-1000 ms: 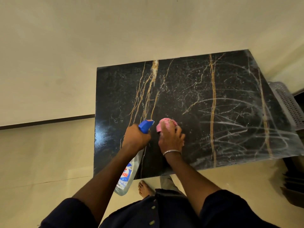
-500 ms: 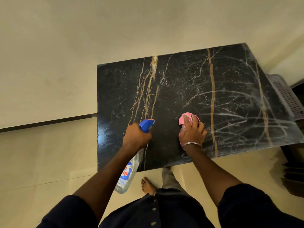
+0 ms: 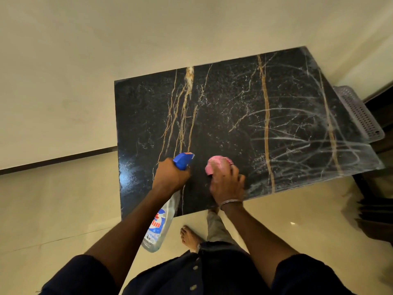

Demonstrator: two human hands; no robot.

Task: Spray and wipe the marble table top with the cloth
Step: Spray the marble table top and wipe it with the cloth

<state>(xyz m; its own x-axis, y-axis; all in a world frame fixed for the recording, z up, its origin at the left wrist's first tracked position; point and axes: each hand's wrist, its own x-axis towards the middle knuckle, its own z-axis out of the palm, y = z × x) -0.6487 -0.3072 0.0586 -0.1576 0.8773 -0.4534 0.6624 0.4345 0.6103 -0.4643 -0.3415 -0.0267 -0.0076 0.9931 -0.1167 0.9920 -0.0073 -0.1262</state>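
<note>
R hand (image 3: 226,186) fingers curled over cloth (image 3: 217,165), pink, soft, bunched. Cloth stuck out ahead of fingertips, pressed on table top (image 3: 234,107) nr front edge. L hand (image 3: 170,175) fingers clenched round spray bottle (image 3: 161,222) neck; blue nozzle beyond knuckles, clear plastic body below wrist. Top: glossy black marble, gold veins, white smears to R of fingers.

L hand (image 3: 171,174) grips spray bottle (image 3: 161,222); R hand (image 3: 226,184) presses pink cloth (image 3: 215,165) on marble top (image 3: 234,107).
</note>
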